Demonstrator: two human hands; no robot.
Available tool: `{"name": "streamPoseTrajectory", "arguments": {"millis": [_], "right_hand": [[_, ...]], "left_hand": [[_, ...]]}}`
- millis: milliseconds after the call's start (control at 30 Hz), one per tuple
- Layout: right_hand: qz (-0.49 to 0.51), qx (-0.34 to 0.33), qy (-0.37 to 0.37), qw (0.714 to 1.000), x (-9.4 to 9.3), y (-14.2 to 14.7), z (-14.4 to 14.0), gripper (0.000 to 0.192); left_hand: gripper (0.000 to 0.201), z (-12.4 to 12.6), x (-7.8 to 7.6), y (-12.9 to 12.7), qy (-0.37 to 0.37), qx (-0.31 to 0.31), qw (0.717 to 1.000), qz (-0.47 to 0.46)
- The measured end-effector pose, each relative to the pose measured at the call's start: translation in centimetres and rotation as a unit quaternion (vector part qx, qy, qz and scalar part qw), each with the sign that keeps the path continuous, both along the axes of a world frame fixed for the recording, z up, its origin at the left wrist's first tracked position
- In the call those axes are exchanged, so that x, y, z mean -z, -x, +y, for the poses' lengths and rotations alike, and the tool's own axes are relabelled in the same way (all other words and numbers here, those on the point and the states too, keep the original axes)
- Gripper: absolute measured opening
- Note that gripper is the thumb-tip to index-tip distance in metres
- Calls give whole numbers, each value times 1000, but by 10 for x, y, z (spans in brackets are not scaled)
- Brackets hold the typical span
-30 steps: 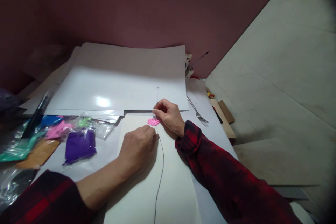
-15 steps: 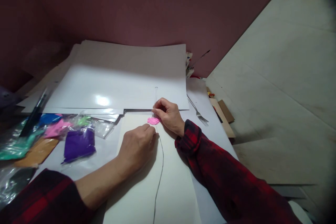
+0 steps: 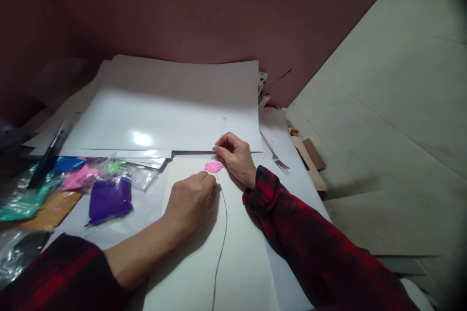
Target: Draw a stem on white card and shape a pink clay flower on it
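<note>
My right hand (image 3: 235, 158) pinches a slim, pale fork (image 3: 223, 129) by its lower part. Its handle points up and away, and the small tines sit just above a pink clay piece (image 3: 213, 167). Ridges run across that fan-shaped piece, which lies on a cream sheet of paper (image 3: 244, 252). Just below it rests my left hand (image 3: 191, 199), closed, with its fingers curled against the paper; the fingertips are partly hidden, so I cannot make out what they hold. From the pink piece a dark curved line (image 3: 225, 223) runs down the sheet.
Large white sheets (image 3: 175, 102) are stacked at the back against the wall. Bagged clay, including a purple pack (image 3: 110, 200) and an orange-brown pack (image 3: 51, 210), lies at left beside a dark pen-like item (image 3: 47, 163). Another fork (image 3: 275, 155) lies near the table's right edge.
My right hand has lifted slightly, and the fork's handle has tipped to the right. Its tines have drawn back from the pink piece, showing more of it. My left hand stays put.
</note>
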State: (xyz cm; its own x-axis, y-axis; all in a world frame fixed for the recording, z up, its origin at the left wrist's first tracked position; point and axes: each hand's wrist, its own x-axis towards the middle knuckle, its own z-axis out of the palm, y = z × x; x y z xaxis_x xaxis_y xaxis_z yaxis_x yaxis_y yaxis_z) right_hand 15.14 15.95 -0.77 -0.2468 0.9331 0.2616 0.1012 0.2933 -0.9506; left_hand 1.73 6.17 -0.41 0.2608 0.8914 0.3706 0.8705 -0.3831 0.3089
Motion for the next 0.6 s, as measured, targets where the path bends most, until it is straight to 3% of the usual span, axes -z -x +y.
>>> {"name": "streamPoseTrajectory", "arguments": {"millis": [100, 600], "right_hand": [[22, 11, 3, 1000, 0, 0, 0, 14], [-107, 18, -91, 990, -3, -5, -4, 13]], "left_hand": [[26, 0, -1, 0, 6, -2, 1000, 2], [25, 0, -2, 0, 13, -8, 1000, 7]]}}
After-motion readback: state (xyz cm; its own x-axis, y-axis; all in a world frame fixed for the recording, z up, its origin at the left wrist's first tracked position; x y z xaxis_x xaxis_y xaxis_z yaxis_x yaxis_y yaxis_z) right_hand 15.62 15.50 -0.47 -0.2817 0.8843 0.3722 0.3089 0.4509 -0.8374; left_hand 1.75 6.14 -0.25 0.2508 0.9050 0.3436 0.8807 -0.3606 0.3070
